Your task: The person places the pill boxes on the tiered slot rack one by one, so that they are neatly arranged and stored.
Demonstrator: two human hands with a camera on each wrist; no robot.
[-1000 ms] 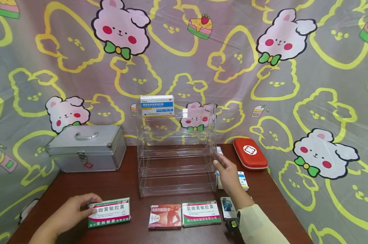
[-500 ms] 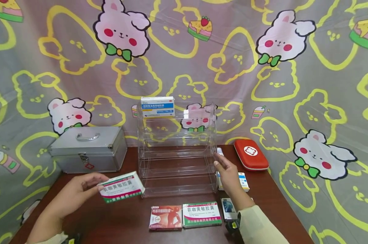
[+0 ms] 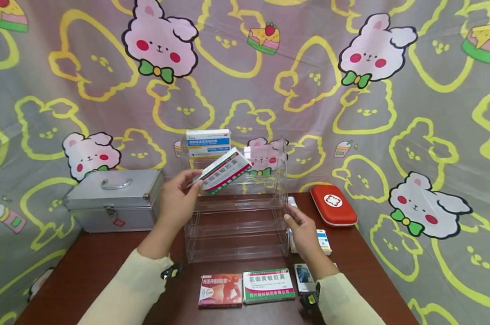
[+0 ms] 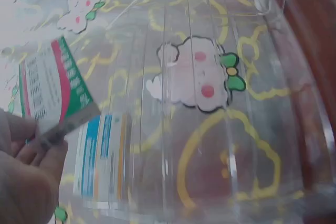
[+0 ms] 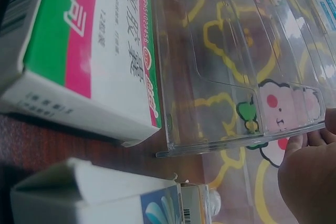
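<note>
My left hand [image 3: 177,196] pinches a white, green and magenta medicine box [image 3: 227,172] by its left end. That box is raised and tilted, its right end higher, in front of the upper tiers of a clear tiered display rack [image 3: 236,230]. In the left wrist view, thumb and fingers grip the box's [image 4: 44,85] end. On the top tier at left stands a white-and-blue medicine box [image 3: 208,142]. At the rack's right side, my right hand [image 3: 305,229] holds the side panel's edge; the right wrist view shows its thumb and fingertips right at that edge.
In front of the rack lie a red medicine box [image 3: 220,290], another green-and-white medicine box [image 3: 269,285] and a small box with a blue picture [image 3: 305,279]. A white-and-blue box [image 3: 324,242] is partly behind my right hand. A silver case [image 3: 114,198] stands left, a red case [image 3: 333,205] right.
My left hand has lifted the green-and-white medicine box off the table and carried it up and right, tilting it before the rack. The right hand has stayed at the rack's side.
</note>
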